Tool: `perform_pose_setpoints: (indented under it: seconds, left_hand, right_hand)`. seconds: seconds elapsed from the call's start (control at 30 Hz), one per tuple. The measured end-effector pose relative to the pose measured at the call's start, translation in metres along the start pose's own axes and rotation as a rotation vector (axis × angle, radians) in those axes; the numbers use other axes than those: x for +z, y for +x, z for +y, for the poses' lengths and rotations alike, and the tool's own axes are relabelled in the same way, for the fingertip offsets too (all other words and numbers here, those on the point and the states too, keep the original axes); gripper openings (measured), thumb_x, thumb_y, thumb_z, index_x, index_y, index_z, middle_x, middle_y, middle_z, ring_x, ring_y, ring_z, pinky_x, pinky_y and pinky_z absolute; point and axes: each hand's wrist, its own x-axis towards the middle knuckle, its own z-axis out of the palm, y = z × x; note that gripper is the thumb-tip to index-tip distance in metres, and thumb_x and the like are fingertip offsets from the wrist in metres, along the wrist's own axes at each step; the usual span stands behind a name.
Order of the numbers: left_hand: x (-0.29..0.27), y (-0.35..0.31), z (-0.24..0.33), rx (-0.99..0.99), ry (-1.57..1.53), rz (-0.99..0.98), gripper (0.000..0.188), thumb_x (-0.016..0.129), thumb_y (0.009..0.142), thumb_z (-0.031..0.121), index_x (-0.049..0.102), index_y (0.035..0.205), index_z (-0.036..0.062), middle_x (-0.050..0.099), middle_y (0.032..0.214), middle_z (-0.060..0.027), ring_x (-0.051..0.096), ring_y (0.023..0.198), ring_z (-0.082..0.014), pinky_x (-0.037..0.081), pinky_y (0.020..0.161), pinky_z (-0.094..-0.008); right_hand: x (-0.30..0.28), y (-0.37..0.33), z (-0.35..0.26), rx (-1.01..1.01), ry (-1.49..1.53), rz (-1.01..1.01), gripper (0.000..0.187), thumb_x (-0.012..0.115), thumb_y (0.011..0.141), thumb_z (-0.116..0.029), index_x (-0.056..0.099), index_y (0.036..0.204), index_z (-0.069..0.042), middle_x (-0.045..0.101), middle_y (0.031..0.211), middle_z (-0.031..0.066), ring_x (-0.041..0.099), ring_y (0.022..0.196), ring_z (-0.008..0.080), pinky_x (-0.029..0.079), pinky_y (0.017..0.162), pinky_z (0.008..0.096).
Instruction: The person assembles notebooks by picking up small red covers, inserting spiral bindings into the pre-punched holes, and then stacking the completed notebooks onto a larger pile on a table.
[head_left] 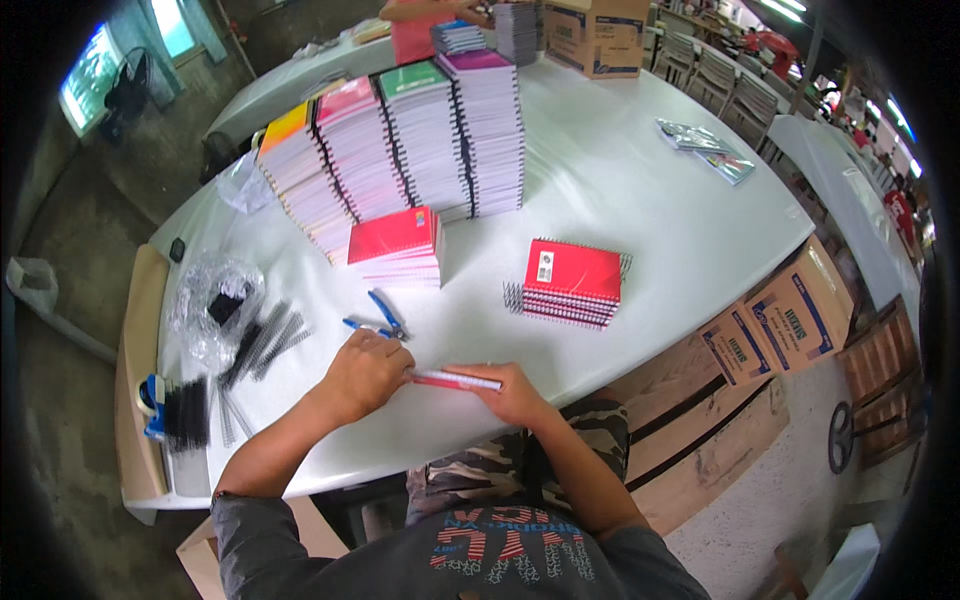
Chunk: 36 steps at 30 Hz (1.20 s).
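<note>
A red notebook (455,380) is held edge-on above the near part of the table, its page edges showing. My right hand (515,394) grips its right end. At its left end my left hand (368,374) is closed, the fingers curled; what they pinch is hidden. Just beyond the left hand lie blue-handled pliers (388,318). Farther back sits a small stack of red-covered notebooks (392,236). To its right is another pile of red notebooks (572,278), with spiral coils sticking out at both sides.
Tall stacks of spiral notebooks (418,84) stand at the back left. Loose black coils (262,345), a clear plastic bag (212,305) and a blue tape dispenser (153,405) lie left. Cardboard boxes (775,318) stand right of the table (670,240). Another person's arm (410,10) shows behind.
</note>
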Motion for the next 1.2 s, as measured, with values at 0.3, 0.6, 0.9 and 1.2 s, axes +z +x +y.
perform_pose_setpoints:
  seconds: [0.3,0.6,0.9,1.2]
  left_hand:
    - [0.106,-0.038,0.037,-0.063,0.148,0.411,0.103,0.06,0.069,0.064,0.025,0.135,-0.0074,0.017,0.14,-0.035,0.014,0.132,-0.0505,0.006,0.103,-0.064]
    - [0.119,-0.026,0.039,-0.003,0.196,0.494,0.121,0.042,0.069,0.082,0.01,0.138,-0.0117,-0.005,0.145,-0.0342,-0.007,0.133,-0.0521,-0.004,0.1,-0.0679]
    - [0.118,-0.021,0.037,0.161,0.048,0.669,0.125,0.051,0.066,0.08,0.012,0.136,-0.0154,0.005,0.143,-0.0368,0.006,0.129,-0.057,0.008,0.098,-0.07]
    - [0.122,-0.005,0.051,0.17,-0.08,0.501,0.12,0.051,0.068,0.078,0.014,0.136,-0.0146,0.002,0.139,-0.0422,0.013,0.126,-0.0608,0.008,0.099,-0.0701]
  right_hand:
    - [0.022,-0.026,-0.014,-0.008,0.112,0.238,0.034,0.057,0.084,-0.005,0.06,0.118,-0.008,0.063,0.111,0.0135,0.064,0.096,0.0221,0.047,0.084,0.0298]
    - [0.017,-0.035,-0.036,-0.224,-0.121,0.233,0.056,0.05,0.072,0.009,0.053,0.125,-0.006,0.056,0.123,0.0153,0.057,0.11,0.0274,0.045,0.092,0.0328]
    - [0.018,-0.031,-0.051,-0.332,-0.249,0.183,0.057,0.055,0.07,0.009,0.052,0.125,-0.005,0.057,0.12,0.0178,0.059,0.107,0.029,0.048,0.089,0.0359]
    - [0.012,-0.023,-0.045,-0.364,-0.271,0.232,0.052,0.055,0.073,0.007,0.053,0.124,-0.004,0.059,0.117,0.0166,0.06,0.103,0.0289,0.049,0.085,0.034]
